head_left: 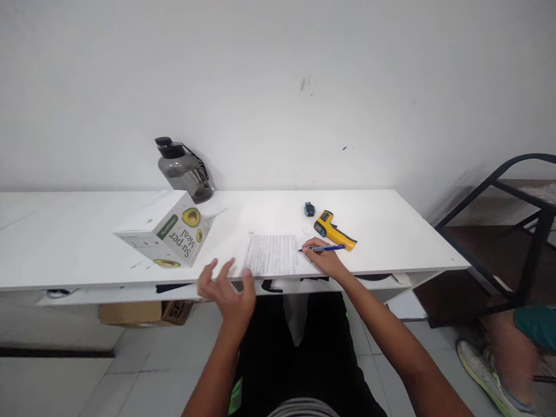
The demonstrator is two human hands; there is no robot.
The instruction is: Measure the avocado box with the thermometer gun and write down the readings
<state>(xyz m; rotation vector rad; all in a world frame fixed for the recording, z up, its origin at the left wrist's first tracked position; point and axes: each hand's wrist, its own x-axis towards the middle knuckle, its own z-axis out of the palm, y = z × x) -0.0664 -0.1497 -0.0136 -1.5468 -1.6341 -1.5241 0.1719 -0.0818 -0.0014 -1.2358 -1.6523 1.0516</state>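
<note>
A sheet of paper covered with rows of handwriting lies near the desk's front edge. My right hand grips a blue pen, its tip close to the sheet's right side. At the desk edge, left of the paper, my left hand has its fingers spread and holds nothing; the thumb is by the paper's lower left corner. Just beyond the pen, a yellow and black infrared thermometer gun lies on its side. Behind it sits a small dark digital device.
A white box with avocado pictures stands on the white desk at left, before a grey water bottle against the wall. Below are a shelf and a cardboard box. At right stand a dark rack and another person's leg.
</note>
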